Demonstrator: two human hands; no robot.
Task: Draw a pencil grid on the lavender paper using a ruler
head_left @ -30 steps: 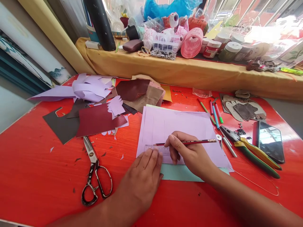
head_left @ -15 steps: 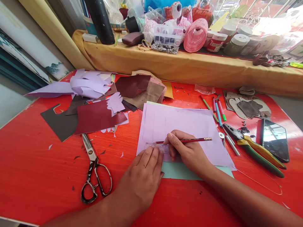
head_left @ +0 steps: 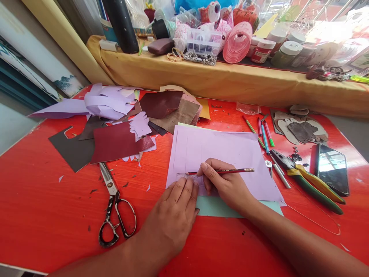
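Purple paper point(head_left: 230, 148) with faint pencil lines lies over a light green sheet point(head_left: 213, 207). My left hand point(head_left: 175, 209) lies flat, fingers stretched out, pressing a small clear ruler point(head_left: 181, 176) onto the paper near its lower left. A dark red pencil point(head_left: 236, 170) is pinched in my right hand point(head_left: 223, 181), its tip at the ruler's upper edge just above my left fingertips. Part of the ruler is hidden under my left fingers.
Black-handled scissors point(head_left: 113, 204) lie left, below leather pieces point(head_left: 118, 142) and purple scraps point(head_left: 106, 102). Right are markers point(head_left: 265, 134), pliers point(head_left: 308, 181), a phone point(head_left: 331, 169) and grey cutouts point(head_left: 301, 129). Jars point(head_left: 262, 52) stand on a cloth-covered ledge point(head_left: 173, 79) behind.
The pencil and my right hand have shifted slightly left. My left hand stays in place on the ruler.
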